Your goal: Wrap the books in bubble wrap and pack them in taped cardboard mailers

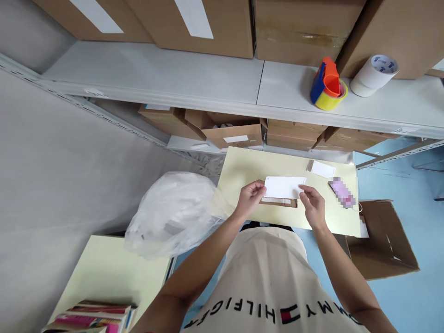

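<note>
A white rectangular paper slip, perhaps a label, is stretched between my two hands above the pale yellow table. My left hand pinches its left end between thumb and fingers. At the other end, my right hand grips the right edge with thumb and fingertips. Below the slip lies a flat brown cardboard piece with a white strip on it, mostly hidden. A small stack of white slips rests farther back to the right, near a blurred purple phone.
A grey shelf ahead carries cartons, a tape dispenser and white tape rolls. A full plastic bag bulges at the table's left. On the floor right stands an open carton. Books lie on another table, lower left.
</note>
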Tool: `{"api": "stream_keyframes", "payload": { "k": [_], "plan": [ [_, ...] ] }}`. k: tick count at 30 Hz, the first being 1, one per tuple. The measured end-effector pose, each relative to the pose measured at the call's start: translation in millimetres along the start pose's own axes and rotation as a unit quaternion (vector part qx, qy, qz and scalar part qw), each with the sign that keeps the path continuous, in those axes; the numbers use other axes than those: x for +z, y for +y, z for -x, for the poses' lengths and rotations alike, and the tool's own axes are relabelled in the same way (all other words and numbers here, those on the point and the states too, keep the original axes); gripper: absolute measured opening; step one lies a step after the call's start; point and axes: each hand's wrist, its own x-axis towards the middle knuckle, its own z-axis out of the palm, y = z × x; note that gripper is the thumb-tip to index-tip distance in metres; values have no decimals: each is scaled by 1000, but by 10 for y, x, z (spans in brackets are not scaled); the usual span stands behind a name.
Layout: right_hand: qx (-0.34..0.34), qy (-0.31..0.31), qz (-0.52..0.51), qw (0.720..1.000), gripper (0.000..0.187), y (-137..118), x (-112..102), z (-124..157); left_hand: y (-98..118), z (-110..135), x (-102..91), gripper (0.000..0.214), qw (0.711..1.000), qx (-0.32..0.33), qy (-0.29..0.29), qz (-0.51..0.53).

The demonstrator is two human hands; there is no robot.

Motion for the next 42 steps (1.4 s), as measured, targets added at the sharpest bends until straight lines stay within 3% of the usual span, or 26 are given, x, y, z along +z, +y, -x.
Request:
{"api": "stream_keyframes", "payload": {
  "k": [8, 13, 23, 31, 42],
  "plan": [
    [142, -12, 36, 989, 41, 463, 32, 274, -618, 182, -52, 27, 990, -97, 10, -98],
    [155, -25, 77, 985, 41, 690, 107, 319, -849, 184, -88, 33, 976, -91, 36, -193],
    [73, -23, 155, 985, 29, 792, 256, 49, -840, -166, -42, 26, 944, -68, 30, -322],
    [33, -46, 227, 972, 27, 881, 280, -14, -854, -230, -22, 24, 921, -77, 7, -381],
    [-17, -90, 384, 919, 25, 887, 329, 14, -712, -291, 64, 32, 853, -113, -12, -509]
  ]
}}
